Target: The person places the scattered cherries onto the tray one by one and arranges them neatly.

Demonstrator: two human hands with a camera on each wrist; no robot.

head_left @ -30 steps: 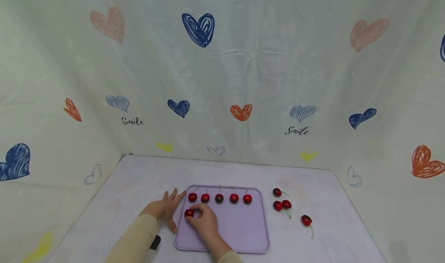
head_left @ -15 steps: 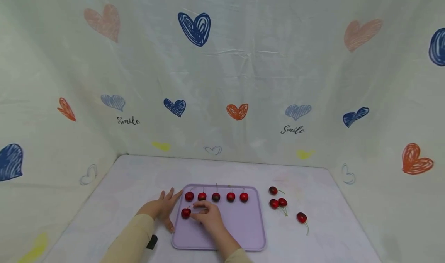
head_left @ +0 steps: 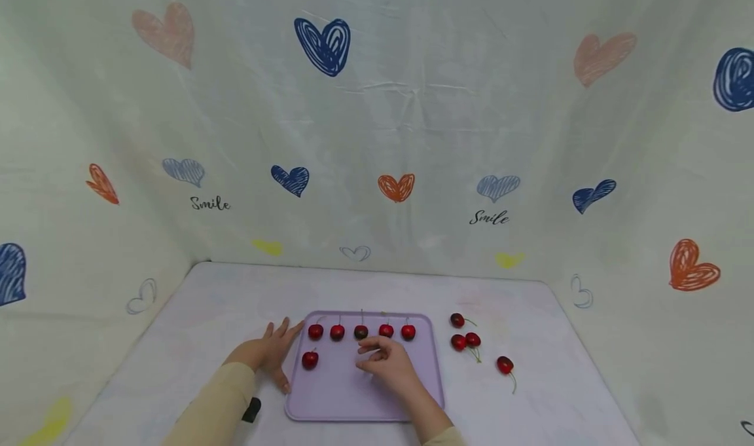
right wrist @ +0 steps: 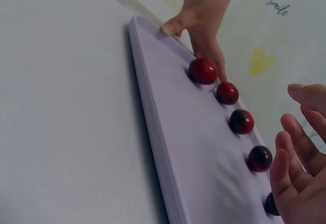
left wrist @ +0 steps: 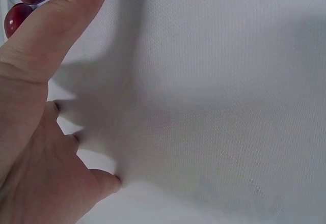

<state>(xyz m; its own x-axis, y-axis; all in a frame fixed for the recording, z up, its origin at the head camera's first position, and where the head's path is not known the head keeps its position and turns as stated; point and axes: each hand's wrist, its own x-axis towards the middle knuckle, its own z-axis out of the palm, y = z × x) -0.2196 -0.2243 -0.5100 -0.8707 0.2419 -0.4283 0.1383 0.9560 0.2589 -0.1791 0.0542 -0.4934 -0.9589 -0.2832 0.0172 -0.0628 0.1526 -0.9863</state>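
Note:
A purple tray [head_left: 336, 407] lies on the table with a row of several cherries along its far edge. One cherry [head_left: 309, 359] sits alone below that row, near the left rim. My left hand [head_left: 272, 354] is spread at the tray's left side, its thumb and a finger touching the rim; the right wrist view also shows this left hand [right wrist: 206, 15] at the rim. Over the tray's middle, my right hand [head_left: 389, 366] hovers with loosely bent fingers and nothing between them. In the right wrist view, the right hand [right wrist: 303, 168] shows its fingers apart.
Right of the tray, several loose cherries with stems lie on the table, among them a single cherry [head_left: 504, 365] nearest the front. A black object [head_left: 251, 410] is by the left sleeve. A heart-printed curtain [head_left: 436, 131] stands behind the table.
My right hand has let go of the cherry at the tray's left and moved right, to the tray's middle. The left hand keeps its place at the rim. The head view has shifted slightly.

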